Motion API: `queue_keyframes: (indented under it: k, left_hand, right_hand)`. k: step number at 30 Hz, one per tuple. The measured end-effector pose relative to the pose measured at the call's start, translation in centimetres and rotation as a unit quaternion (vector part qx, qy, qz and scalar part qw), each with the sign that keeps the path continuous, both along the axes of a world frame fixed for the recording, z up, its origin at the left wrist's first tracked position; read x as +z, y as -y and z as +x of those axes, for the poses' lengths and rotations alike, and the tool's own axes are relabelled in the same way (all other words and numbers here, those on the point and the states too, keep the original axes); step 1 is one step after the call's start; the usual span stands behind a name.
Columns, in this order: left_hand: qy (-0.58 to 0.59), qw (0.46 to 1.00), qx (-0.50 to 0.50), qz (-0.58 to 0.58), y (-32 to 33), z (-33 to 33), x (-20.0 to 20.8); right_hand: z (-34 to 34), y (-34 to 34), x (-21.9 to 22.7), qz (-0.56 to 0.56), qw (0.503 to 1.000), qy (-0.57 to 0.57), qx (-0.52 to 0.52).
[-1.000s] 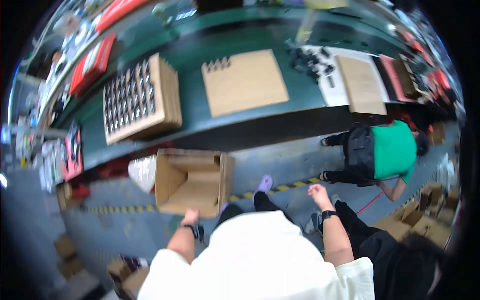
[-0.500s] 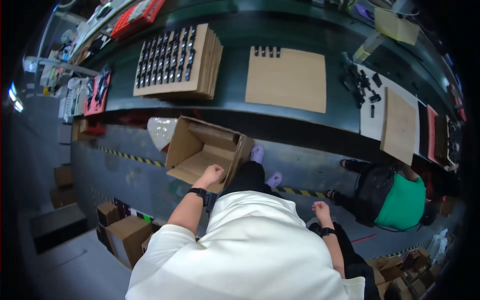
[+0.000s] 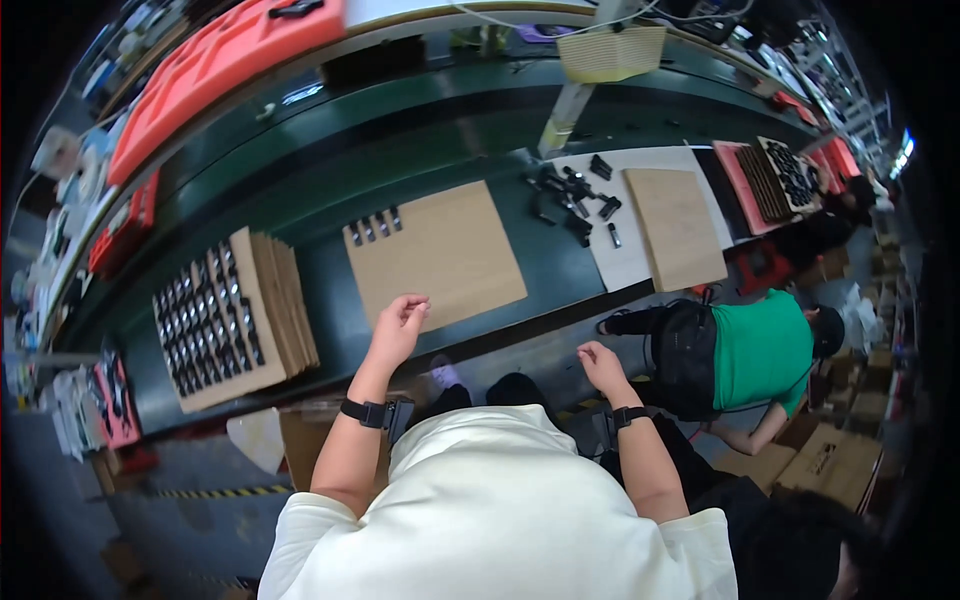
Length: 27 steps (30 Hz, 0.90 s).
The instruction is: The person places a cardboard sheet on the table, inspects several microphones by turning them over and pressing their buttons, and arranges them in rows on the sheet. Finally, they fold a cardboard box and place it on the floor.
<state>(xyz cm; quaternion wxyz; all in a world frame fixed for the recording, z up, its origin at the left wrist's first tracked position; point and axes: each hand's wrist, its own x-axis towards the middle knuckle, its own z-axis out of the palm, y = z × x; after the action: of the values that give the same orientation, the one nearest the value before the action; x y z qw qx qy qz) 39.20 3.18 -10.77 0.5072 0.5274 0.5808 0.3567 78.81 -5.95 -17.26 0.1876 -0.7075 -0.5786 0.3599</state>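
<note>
Left fingers (image 3: 411, 303) loose, free, in front of partly hidden cardboard sheet (image 3: 440, 252); right fingers (image 3: 588, 353) likewise.

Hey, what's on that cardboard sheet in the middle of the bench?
Four small black parts sit in a row by the far left corner of the cardboard sheet. The left hand hides some of its near edge, and anything underneath is covered.

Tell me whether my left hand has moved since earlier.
Yes: the left hand has moved forward, away from the open carton toward the flat cardboard sheet.
</note>
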Motion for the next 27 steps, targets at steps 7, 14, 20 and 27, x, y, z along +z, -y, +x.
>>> queue_keyframes:
  k: [7, 14, 20, 27]
  left_hand:
    - [0.022, 0.998, -0.06, 0.016, -5.8, 2.7, 2.6]
    - [0.039, 0.999, 0.009, 0.026, -9.8, 3.7, 3.3]
    - [-0.057, 0.996, 0.064, 0.008, -12.5, 4.2, 4.4]
    - [-0.179, 0.977, 0.116, 0.004, -12.8, 4.9, 5.8]
  right_hand:
    - [0.7, -6.8, 3.4, 0.005, 0.999, 0.046, 0.002]
    - [4.7, -19.2, 3.3, 0.075, 0.996, 0.033, 0.025]
    - [7.7, -34.8, 1.9, 0.222, 0.973, 0.046, 0.048]
    - [6.6, -50.3, -2.4, 0.225, 0.958, 0.154, 0.093]
